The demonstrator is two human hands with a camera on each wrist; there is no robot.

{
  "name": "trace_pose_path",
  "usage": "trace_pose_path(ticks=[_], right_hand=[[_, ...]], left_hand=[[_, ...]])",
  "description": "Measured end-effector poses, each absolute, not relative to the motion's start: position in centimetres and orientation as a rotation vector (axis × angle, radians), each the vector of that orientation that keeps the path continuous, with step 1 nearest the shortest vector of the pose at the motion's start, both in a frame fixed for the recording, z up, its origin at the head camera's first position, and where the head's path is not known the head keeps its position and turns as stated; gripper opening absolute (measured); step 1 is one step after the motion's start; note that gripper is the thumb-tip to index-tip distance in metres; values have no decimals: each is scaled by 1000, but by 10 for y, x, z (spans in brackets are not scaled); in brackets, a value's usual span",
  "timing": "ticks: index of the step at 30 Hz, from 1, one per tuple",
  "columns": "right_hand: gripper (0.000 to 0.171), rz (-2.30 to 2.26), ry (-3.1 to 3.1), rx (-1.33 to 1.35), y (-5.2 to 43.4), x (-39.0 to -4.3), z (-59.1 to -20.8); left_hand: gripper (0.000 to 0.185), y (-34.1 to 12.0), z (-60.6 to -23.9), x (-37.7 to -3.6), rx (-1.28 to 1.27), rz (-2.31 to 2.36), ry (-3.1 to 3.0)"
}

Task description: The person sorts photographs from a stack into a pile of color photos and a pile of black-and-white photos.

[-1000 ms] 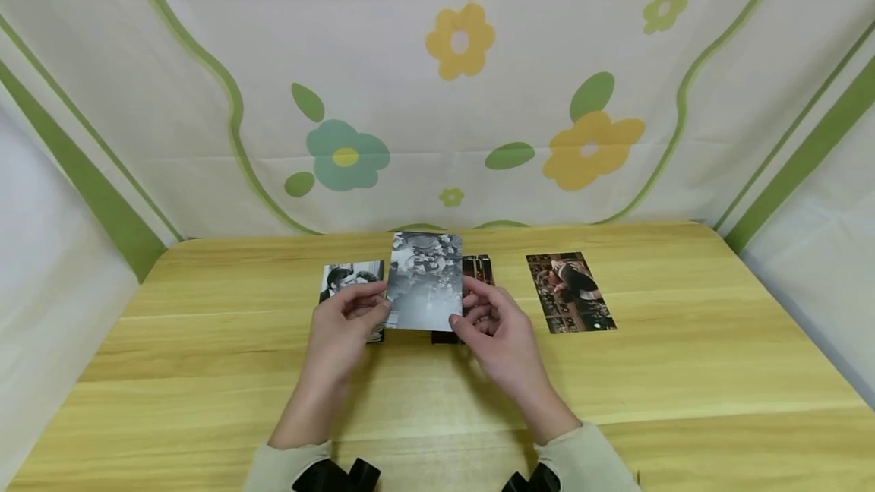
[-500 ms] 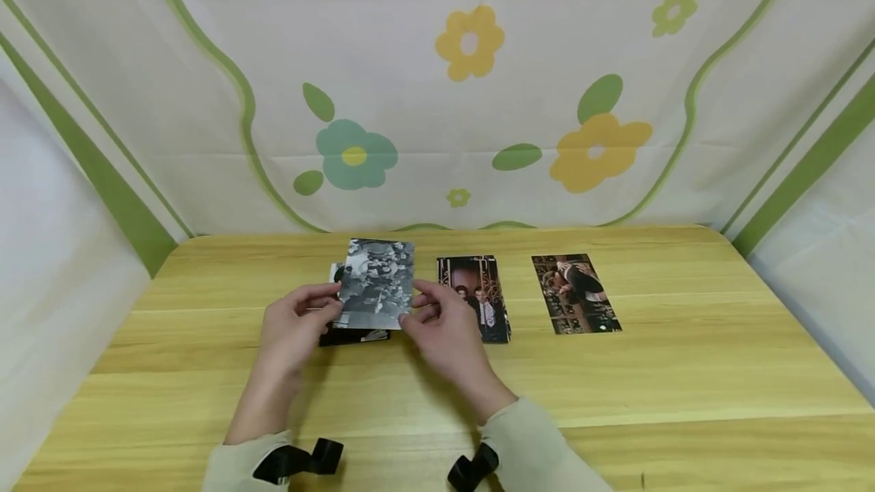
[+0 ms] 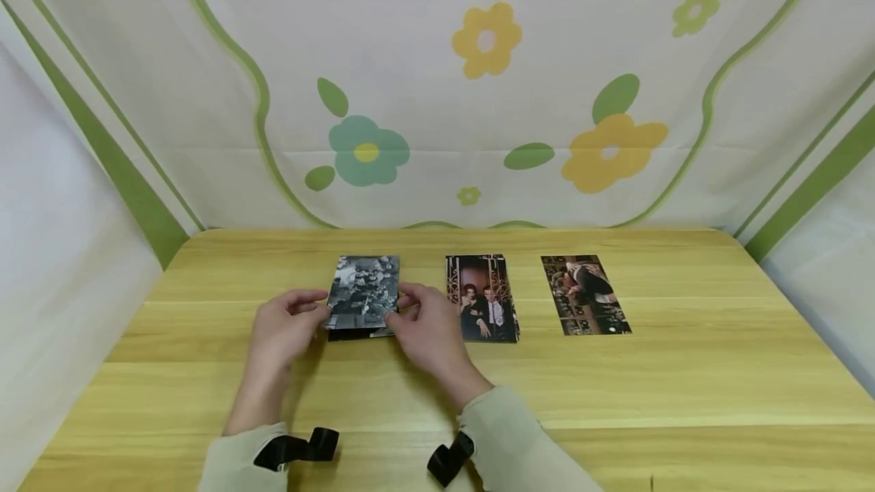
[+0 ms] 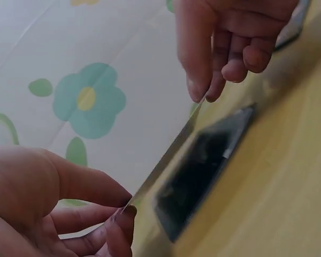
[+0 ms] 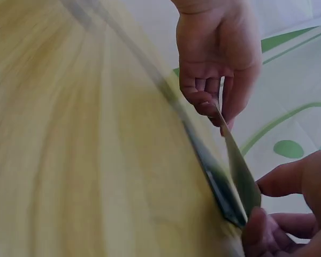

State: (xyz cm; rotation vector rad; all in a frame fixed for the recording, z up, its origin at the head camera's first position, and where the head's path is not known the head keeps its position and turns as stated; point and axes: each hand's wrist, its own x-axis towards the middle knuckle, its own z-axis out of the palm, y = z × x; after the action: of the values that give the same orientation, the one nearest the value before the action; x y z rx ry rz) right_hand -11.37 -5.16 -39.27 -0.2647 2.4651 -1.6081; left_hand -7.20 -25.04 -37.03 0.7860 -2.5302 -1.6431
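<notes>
Hovering just above a dark photo stack (image 3: 358, 333) at table (image 3: 615, 386) centre-left, the thin black-and-white photo print (image 3: 363, 291) is pinched at 9 o'clock by the left hand (image 3: 282, 329) and at 3 o'clock by the right hand (image 3: 425, 327); judged light, flexible, crease-prone, best handled by its edges.

1. Left hand (image 3: 279, 327) — forearm reaching forward, thumb and curled fingers pinching (fingertips turned inward).
2. Right hand (image 3: 425, 328) — forearm angled in toward the left, thumb and fingers likewise pinching.
</notes>
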Motion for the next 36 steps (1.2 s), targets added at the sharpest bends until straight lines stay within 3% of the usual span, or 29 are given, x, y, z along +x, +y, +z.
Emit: trace_pose_path(ticks=[15, 24, 36], right_hand=[[55, -1509, 2503, -350, -47, -111, -402], [38, -1491, 2555, -605, -7, -104, -396], [31, -1612, 2628, -246, 74, -118, -391]], left_hand=[[41, -244, -379, -73, 814, -1299, -2603], [36, -211, -366, -79, 665, -1627, -2404], [31, -140, -374, -81, 443, -1714, -2396]])
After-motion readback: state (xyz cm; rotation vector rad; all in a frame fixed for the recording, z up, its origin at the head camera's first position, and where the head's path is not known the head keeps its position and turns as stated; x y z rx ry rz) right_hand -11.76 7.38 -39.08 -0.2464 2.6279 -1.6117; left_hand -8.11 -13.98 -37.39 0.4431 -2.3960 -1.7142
